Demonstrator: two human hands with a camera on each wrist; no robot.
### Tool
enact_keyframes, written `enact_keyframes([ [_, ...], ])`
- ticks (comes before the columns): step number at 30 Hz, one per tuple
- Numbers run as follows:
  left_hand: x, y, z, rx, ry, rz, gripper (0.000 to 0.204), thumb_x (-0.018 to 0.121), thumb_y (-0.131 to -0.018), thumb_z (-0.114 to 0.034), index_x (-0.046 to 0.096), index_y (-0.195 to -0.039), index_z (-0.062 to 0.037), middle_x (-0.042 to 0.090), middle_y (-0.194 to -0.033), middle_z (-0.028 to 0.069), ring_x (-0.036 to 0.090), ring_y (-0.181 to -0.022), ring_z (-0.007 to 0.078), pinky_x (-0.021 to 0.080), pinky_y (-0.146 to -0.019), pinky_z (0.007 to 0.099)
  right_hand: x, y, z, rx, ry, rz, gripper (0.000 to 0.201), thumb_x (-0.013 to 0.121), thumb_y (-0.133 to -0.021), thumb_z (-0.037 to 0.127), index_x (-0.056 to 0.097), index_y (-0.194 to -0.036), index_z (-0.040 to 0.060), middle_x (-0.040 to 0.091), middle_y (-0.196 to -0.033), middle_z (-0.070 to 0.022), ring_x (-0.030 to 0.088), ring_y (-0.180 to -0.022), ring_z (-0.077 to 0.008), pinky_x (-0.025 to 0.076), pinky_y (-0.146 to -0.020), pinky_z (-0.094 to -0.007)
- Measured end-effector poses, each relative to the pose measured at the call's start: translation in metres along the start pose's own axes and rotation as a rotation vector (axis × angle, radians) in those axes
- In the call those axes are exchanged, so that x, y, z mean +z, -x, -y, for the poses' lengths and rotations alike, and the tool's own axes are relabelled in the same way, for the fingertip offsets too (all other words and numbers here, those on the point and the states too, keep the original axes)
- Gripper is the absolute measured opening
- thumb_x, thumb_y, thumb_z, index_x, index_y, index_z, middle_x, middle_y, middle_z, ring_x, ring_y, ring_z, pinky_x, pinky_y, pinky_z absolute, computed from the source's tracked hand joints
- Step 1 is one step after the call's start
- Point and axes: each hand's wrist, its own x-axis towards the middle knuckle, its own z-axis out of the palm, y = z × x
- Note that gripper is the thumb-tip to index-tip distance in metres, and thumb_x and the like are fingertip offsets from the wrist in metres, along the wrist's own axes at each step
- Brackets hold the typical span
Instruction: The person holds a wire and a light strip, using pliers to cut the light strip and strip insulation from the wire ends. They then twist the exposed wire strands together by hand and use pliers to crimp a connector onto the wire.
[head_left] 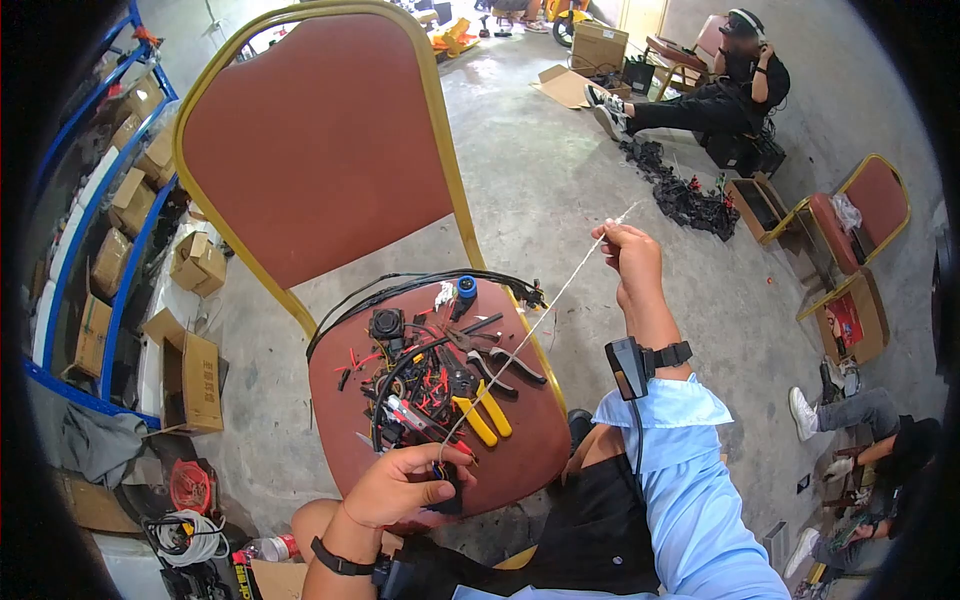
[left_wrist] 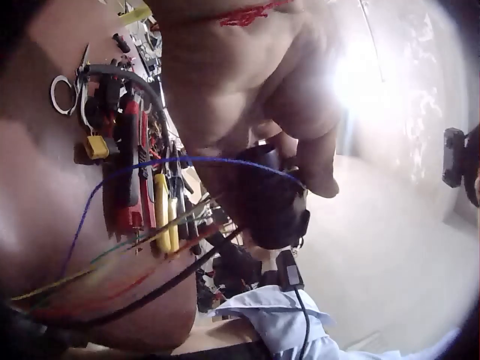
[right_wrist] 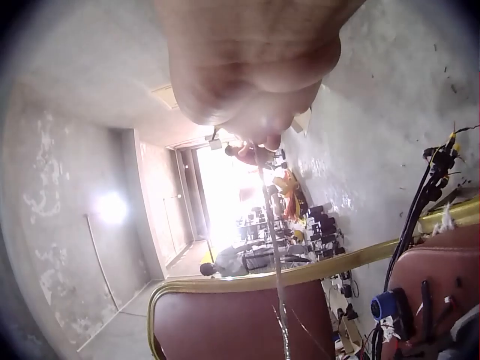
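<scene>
- The right hand (head_left: 632, 262), between 1 and 2 o'clock from the left hand (head_left: 400, 485), had its grip pinched on a pale strand (head_left: 560, 296); the right wrist view partly hid the fingertips.
- The strand slanted toward 7 o'clock, its lower end hard to trace near the left hand.
- The left grip was curled round a black cylinder (left_wrist: 268, 214) by the 6 o'clock edge of the chair seat (head_left: 540, 440), mostly covered in the head view.
- Yellow-handled pliers (head_left: 476, 424) lay at 2 o'clock from that hand, beside a heap of wires (head_left: 425, 375) too tangled to sort.
</scene>
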Motion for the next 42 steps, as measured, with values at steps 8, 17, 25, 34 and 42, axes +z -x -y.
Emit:
enact_keyframes([
  [8, 0.001, -0.008, 0.011, 0.239, -0.153, -0.074, 0.028, 0.067, -0.091, -0.001, 0.063, -0.119, 0.0007, 0.062, -0.102, 0.0050, 0.063, -0.096, 0.0152, 0.050, -0.086, 0.0301, 0.000, -0.001, -0.001, -0.001, -0.012, -0.008, 0.020, 0.065, -0.091, 0.020, 0.076, -0.085, 0.0046, 0.071, -0.084, -0.0020, 0.054, -0.076, -0.0107, 0.042, -0.072, -0.0275],
  [17, 0.013, -0.008, 0.002, 0.146, -0.035, -0.102, 0.034, 0.058, -0.096, -0.002, 0.055, -0.130, 0.0005, 0.061, -0.101, 0.0075, 0.060, -0.098, 0.0154, 0.050, -0.086, 0.0302, -0.004, 0.000, 0.002, 0.004, -0.015, -0.036, 0.020, 0.065, -0.091, 0.021, 0.076, -0.085, 0.0041, 0.071, -0.084, -0.0022, 0.054, -0.075, -0.0104, 0.043, -0.071, -0.0275],
  [25, 0.000, -0.006, 0.004, 0.160, 0.140, -0.150, 0.051, 0.042, -0.105, -0.035, 0.053, -0.135, 0.0063, 0.062, -0.105, 0.0094, 0.059, -0.099, 0.0177, 0.048, -0.092, 0.0316, -0.006, -0.002, 0.001, -0.001, -0.017, -0.037, 0.020, 0.066, -0.090, 0.021, 0.075, -0.085, 0.0038, 0.071, -0.085, -0.0021, 0.054, -0.075, -0.0099, 0.043, -0.070, -0.0273],
  [34, 0.007, -0.004, 0.001, 0.145, 0.009, -0.236, 0.042, 0.070, -0.093, -0.009, 0.057, -0.131, 0.0052, 0.067, -0.112, 0.0090, 0.064, -0.101, 0.0164, 0.050, -0.090, 0.0297, -0.007, -0.005, 0.000, 0.007, -0.019, -0.039, 0.020, 0.066, -0.090, 0.021, 0.075, -0.085, 0.0045, 0.071, -0.085, -0.0015, 0.054, -0.076, -0.0098, 0.043, -0.071, -0.0273],
  [42, 0.006, -0.006, -0.007, 0.046, -0.446, -0.287, 0.036, 0.080, -0.084, -0.008, 0.068, -0.117, -0.0025, 0.065, -0.102, 0.0021, 0.058, -0.093, 0.0099, 0.047, -0.083, 0.0257, -0.006, -0.003, 0.000, -0.012, -0.006, -0.029, 0.020, 0.067, -0.090, 0.021, 0.075, -0.084, 0.0045, 0.070, -0.083, -0.0017, 0.054, -0.076, -0.0104, 0.043, -0.071, -0.0274],
])
